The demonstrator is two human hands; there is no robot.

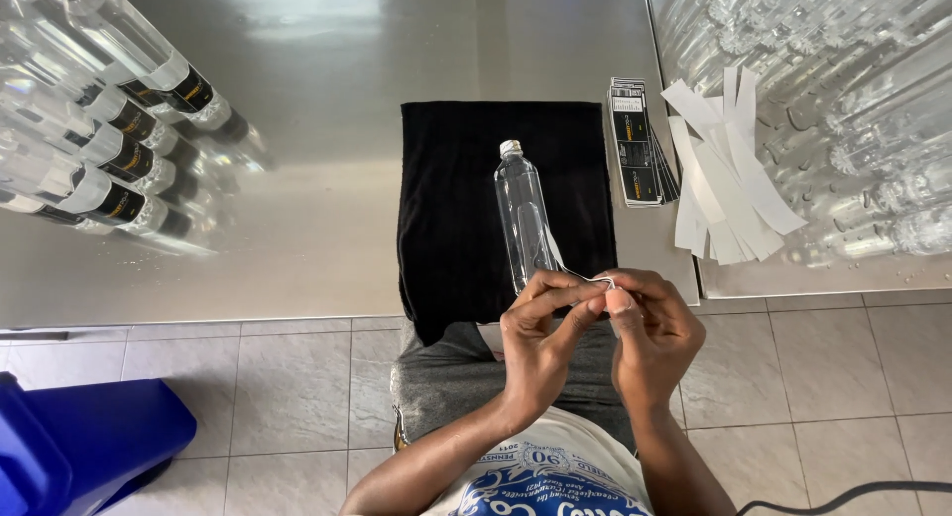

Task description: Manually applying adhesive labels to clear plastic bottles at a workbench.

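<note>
Both hands pinch one thin clear label strip (585, 275) at the near end of the clear plastic bottle (523, 217), which lies on a black cloth (446, 209) toward twelve o'clock: left hand (540, 343) and right hand (650, 333) closed on it. Peeling slowly, edges taut, should avoid creases.

Bottle (523, 214) lies on cloth (451, 209), label stack (635, 144) right.

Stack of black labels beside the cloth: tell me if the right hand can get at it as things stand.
Probably yes. The stack of black labels lies uncovered on the steel table, right of the black cloth, with nothing in between. But the right hand is busy: its fingers pinch a white strip.
</note>
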